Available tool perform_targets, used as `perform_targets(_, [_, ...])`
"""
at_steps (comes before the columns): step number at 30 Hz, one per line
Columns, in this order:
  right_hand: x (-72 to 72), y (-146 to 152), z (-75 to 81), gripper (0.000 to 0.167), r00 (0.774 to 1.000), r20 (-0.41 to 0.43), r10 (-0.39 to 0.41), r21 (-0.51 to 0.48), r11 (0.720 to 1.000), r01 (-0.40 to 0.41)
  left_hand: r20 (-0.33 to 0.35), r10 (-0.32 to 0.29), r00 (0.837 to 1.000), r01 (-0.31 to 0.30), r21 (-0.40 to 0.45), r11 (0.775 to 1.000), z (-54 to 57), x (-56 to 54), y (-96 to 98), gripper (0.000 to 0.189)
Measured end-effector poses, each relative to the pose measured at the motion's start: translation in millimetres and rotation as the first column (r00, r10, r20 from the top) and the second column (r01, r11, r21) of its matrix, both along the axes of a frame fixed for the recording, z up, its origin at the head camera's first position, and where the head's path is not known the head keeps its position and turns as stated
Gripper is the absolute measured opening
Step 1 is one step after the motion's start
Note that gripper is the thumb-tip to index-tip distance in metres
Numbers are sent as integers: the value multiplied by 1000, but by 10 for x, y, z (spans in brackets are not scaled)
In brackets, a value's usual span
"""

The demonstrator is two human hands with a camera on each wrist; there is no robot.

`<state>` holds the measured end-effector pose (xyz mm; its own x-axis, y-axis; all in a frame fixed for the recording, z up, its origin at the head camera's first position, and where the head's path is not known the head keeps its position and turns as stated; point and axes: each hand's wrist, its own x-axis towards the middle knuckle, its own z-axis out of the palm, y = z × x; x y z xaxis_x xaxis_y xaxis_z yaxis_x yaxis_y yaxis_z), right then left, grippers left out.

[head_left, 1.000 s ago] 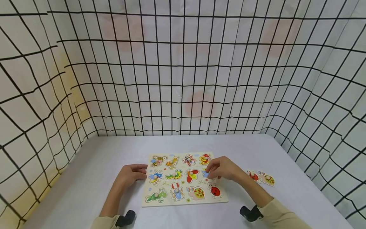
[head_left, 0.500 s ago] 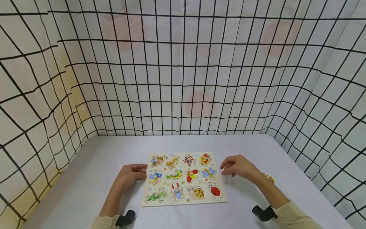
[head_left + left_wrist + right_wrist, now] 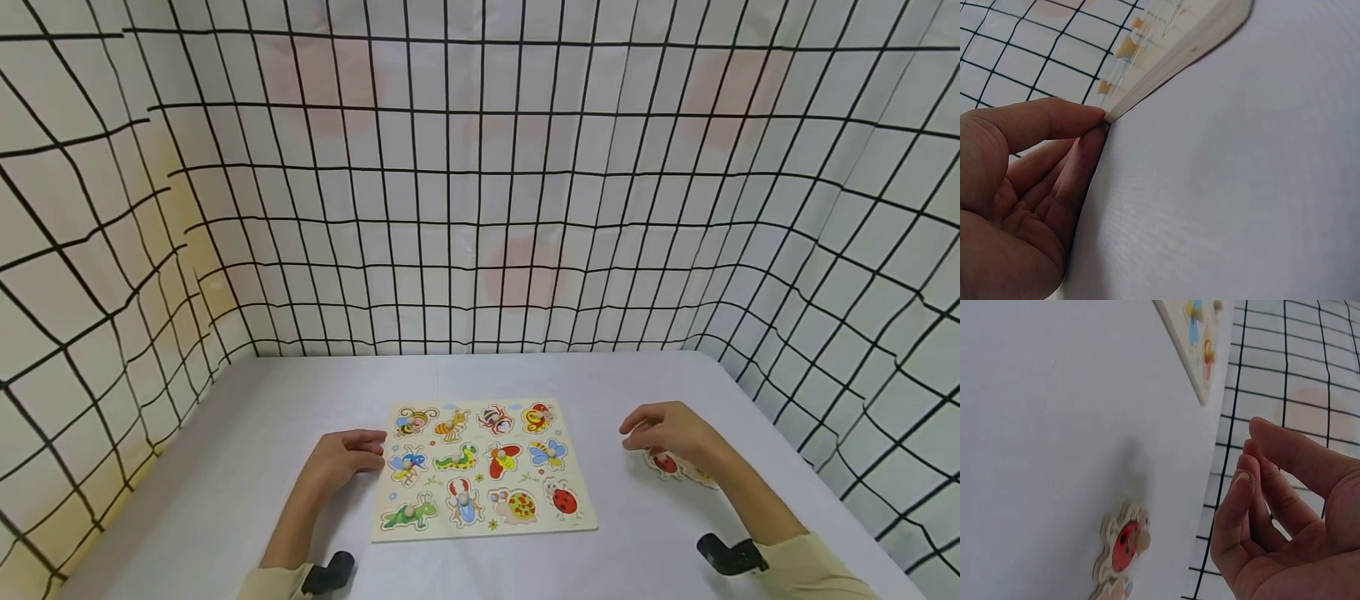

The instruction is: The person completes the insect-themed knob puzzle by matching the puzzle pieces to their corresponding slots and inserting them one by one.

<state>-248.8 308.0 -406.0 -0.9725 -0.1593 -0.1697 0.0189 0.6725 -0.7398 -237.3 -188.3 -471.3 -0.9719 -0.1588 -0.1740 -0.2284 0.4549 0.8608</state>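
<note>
A wooden peg puzzle board (image 3: 480, 483) with several colourful insect pieces lies flat on the white table. At its left edge rests my left hand (image 3: 341, 461), thumb and fingertips touching the side; the left wrist view shows the thumb (image 3: 1054, 119) against the board's edge (image 3: 1172, 75). My right hand (image 3: 675, 432) hovers to the right of the board with nothing in it, fingers loosely bent. Below it lie a ladybug piece (image 3: 1125, 545) with a wooden knob and a second piece (image 3: 1113, 590), partly hidden by the arm in the head view.
Walls of black grid netting (image 3: 480, 208) over white sheeting surround the table (image 3: 277, 392) at the back and sides. Each wrist wears a black camera mount (image 3: 330, 572).
My right hand has left the board's right side and moved rightward over the loose pieces. The blue-winged insect piece is now uncovered on the board. My left hand stays put.
</note>
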Motion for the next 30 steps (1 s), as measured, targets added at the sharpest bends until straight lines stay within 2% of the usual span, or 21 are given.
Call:
perform_targets(13, [12, 525, 0, 33, 1000, 31, -5, 27, 1000, 4, 6, -5, 1000, 5, -2, 1000, 15, 18, -8, 37])
perform_targets(20, [45, 744, -18, 35, 996, 59, -62, 33, 998, 60, 7, -5, 1000, 5, -4, 1000, 29, 27, 5, 37])
perform_targets(30, [18, 996, -202, 34, 983, 112, -145, 53, 989, 140, 0, -9, 1000, 9, -8, 1000, 23, 20, 3, 37])
